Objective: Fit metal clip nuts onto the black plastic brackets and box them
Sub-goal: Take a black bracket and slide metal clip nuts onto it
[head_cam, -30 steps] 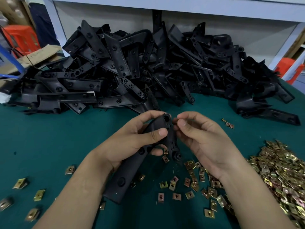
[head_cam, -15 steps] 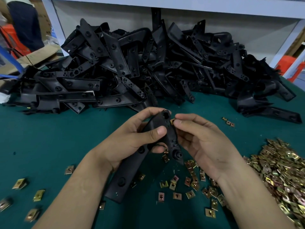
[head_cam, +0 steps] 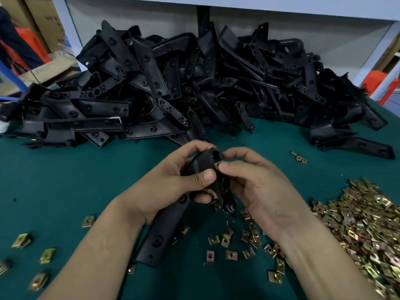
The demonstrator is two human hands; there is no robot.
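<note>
The left grip (head_cam: 171, 187) curls round a bracket (head_cam: 161, 232) held above the green surface (head_cam: 65, 187), while the right grip (head_cam: 259, 191) pinches a clip nut (head_cam: 216, 165) against its upper edge, in front of the bracket pile (head_cam: 194, 83).

Factory assembly bench, by the look: green-matted worktop (head_cam: 65, 180), bulk heap of identical black plastic brackets (head_cam: 194, 83), loose pile of clip nuts (head_cam: 368, 224), cardboard cartons (head_cam: 41, 16) behind, pale racking upright (head_cam: 67, 33).

A green table cover (head_cam: 54, 180) lies beneath; cardboard boxes (head_cam: 43, 20) stand far beyond the left hand (head_cam: 171, 187), an orange plastic object (head_cam: 376, 81) beyond the right hand (head_cam: 264, 191)
</note>
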